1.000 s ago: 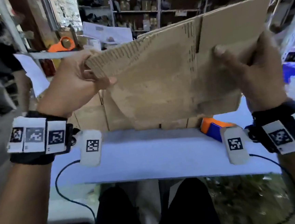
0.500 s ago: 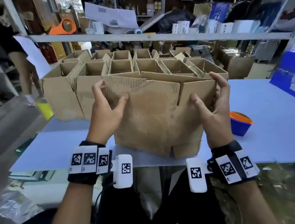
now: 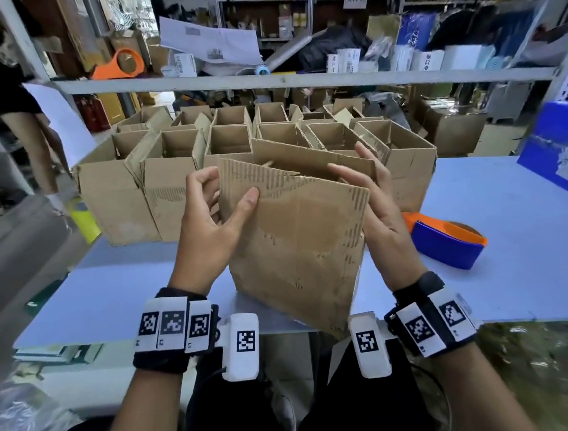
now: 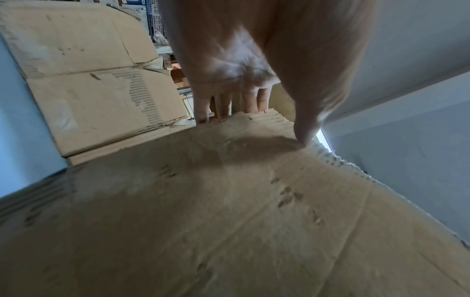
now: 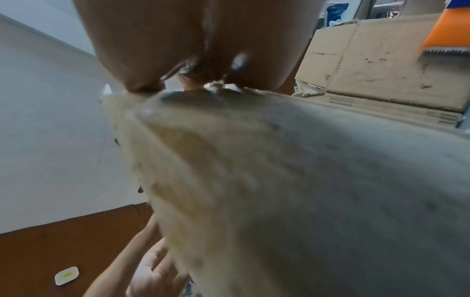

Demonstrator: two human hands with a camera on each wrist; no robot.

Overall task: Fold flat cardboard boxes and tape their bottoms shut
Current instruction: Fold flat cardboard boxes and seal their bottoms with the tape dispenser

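Cardboard box (image 3: 298,241) held between both hands, lower end at the near edge of the counter (image 3: 517,229), flaps up and tilted away from the person.

Left hand (image 3: 208,228) grips the left top corner: thumb pressed on the near panel, fingers curled behind the flap edge. Right hand (image 3: 374,204) lies along the right side, fingers fairly straight, reaching over the far flap; I cannot tell whether the thumb pinches it.

Key relation: the box stands between the hands, long axis running up and away from the near counter edge. The open flap end is at fingertip level, so both hands are equally near to it. Judgement: squaring the sleeve or folding the flaps comes next. Taping not yet begun.

Tape dispenser (image 3: 448,242), blue and orange, sits on the counter just right of the right hand, the nearer hand for it.

Rows of erected boxes (image 3: 169,177) stand behind.

Head view gives the overall layout. Left wrist view shows thumb tip on the corrugated edge and fingers (image 4: 223,104) behind it. Right wrist view blurred; serrated dispenser edge shows top right.
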